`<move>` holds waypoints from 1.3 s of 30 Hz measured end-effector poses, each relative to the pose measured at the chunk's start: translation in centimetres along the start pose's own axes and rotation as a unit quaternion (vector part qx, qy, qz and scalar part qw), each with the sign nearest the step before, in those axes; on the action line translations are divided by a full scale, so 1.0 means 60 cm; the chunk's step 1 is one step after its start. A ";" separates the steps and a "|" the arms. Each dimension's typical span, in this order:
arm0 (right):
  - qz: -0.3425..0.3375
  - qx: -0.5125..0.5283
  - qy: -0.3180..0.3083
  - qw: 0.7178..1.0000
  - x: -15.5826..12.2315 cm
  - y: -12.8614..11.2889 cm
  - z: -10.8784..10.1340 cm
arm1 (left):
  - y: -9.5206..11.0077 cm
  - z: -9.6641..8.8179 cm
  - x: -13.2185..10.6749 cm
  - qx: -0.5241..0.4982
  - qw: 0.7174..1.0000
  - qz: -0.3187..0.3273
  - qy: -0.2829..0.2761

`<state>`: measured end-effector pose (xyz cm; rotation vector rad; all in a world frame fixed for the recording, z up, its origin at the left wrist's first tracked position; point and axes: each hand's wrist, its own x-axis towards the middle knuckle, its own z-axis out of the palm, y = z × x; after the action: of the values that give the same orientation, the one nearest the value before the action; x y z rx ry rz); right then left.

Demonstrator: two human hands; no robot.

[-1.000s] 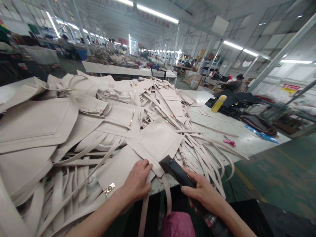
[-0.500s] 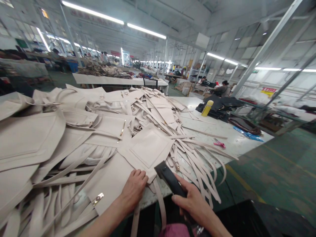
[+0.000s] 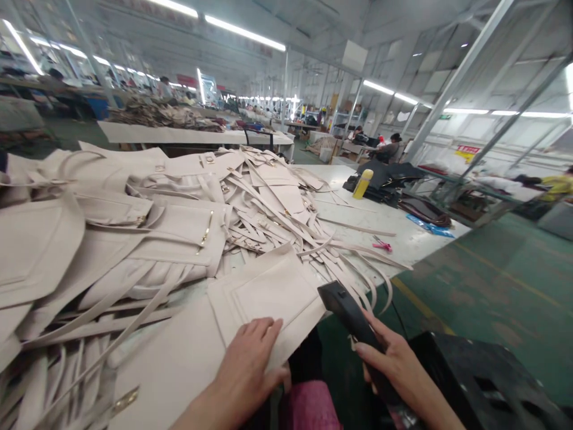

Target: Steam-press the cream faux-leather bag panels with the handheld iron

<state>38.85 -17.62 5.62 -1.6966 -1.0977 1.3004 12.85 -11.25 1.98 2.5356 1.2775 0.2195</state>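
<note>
My left hand (image 3: 248,367) grips the near edge of a cream leather panel (image 3: 264,298) with a stitched square patch, fingers on top and thumb under it. The panel hangs partly over the table's front edge. My right hand (image 3: 396,361) is closed round the handle of a black hand tool (image 3: 347,310), whose head points up and left, just right of the panel. A large heap of cream bag panels and straps (image 3: 147,209) covers the white table (image 3: 403,242) in front of me.
A yellow bottle (image 3: 362,184), dark bags (image 3: 403,179) and pink scissors (image 3: 382,245) lie on the table's right part. A black crate (image 3: 483,382) stands at lower right on the green floor. Other tables and seated workers fill the hall behind.
My left hand has pulled the patched panel toward me, off the heap and over the table edge. My right hand with the black tool has shifted to the right. The view has swung left.
</note>
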 end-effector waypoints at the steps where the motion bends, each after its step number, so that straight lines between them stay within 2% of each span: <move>1: 0.000 0.001 -0.003 1.000 -0.002 0.001 0.000 | 0.022 0.017 0.023 -0.021 0.999 0.014 0.023; 4: 0.008 0.003 -0.017 1.000 -0.005 0.005 -0.005 | 0.063 0.071 0.080 -0.008 0.999 0.040 0.031; 6: 0.026 -0.001 -0.026 0.999 -0.004 0.013 -0.012 | 0.068 0.096 0.100 0.026 0.998 0.055 0.019; 8: 0.035 0.007 -0.045 0.998 0.003 0.024 -0.022 | 0.062 0.108 0.107 0.043 0.997 0.066 0.013; 13: 0.027 0.034 -0.077 0.996 0.055 0.035 -0.042 | 0.047 0.113 0.105 0.046 0.995 0.081 0.016; 16: 0.003 -0.008 -0.072 0.997 0.101 0.012 -0.045 | 0.047 0.113 0.107 0.051 0.995 0.083 0.013; 19: -0.024 -0.027 -0.031 0.999 0.132 -0.019 -0.049 | 0.047 0.115 0.109 0.051 0.995 0.080 0.024; 22: -0.034 -0.033 -0.016 0.999 0.122 -0.042 -0.059 | 0.045 0.119 0.110 0.054 0.995 0.070 0.039; 26: 0.015 -0.039 -0.116 0.992 0.078 -0.048 -0.069 | 0.044 0.121 0.110 0.068 0.994 0.072 0.042; 28: 0.051 -0.051 -0.160 0.985 0.070 -0.043 -0.066 | 0.045 0.122 0.110 0.075 0.993 0.078 0.037; 31: 0.068 -0.056 -0.181 0.979 0.086 -0.034 -0.053 | 0.044 0.123 0.109 0.078 0.993 0.075 0.042; 39: -0.006 -0.034 -0.134 0.990 0.168 -0.023 -0.005 | 0.037 0.133 0.112 0.037 0.997 0.054 0.037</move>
<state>40.18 -7.79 3.34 -1.5926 -1.3157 1.5308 20.63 -8.63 -4.80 2.6867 1.1975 0.2973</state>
